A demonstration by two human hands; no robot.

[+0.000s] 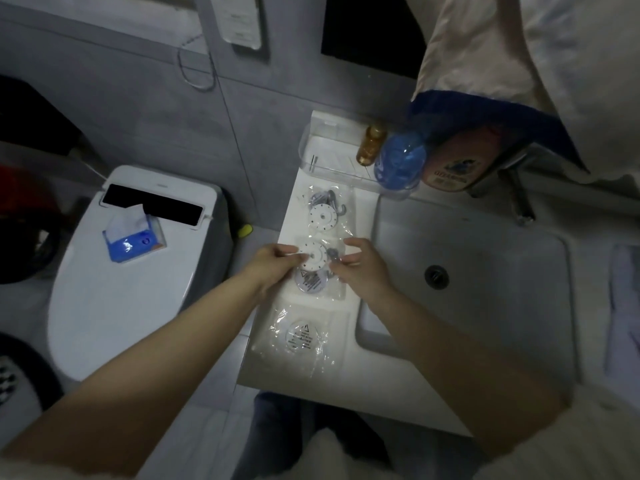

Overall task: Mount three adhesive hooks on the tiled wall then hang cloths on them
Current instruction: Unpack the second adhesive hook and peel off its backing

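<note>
A dim bathroom seen from above, looking down over a person's two bare forearms. The grey tiled wall (145, 109) fills the upper left. Below it stands a white toilet (114, 289) with its lid closed; a blue tissue pack (133, 239) lies on the lid near the tank. To the right is a white sink (485, 289) with a dark drain, and a pale cloth with a dark blue edge (502, 81) hangs above it. The flat white desk (349, 372) to the left of the basin carries three clear plastic packets in a row. The farthest packet (323, 207) shows a round white disc and metal hooks. The middle packet (318, 268) is held at its two sides: the left hand (277, 263) pinches its left edge with curled fingers, and the right hand (356, 268) pinches its right edge, other fingers spread loosely. The nearest packet (304, 337) lies flat, touched by neither hand. Behind the packets, a clear tray holds a blue bottle (400, 162) and a small amber bottle (370, 145).
</note>
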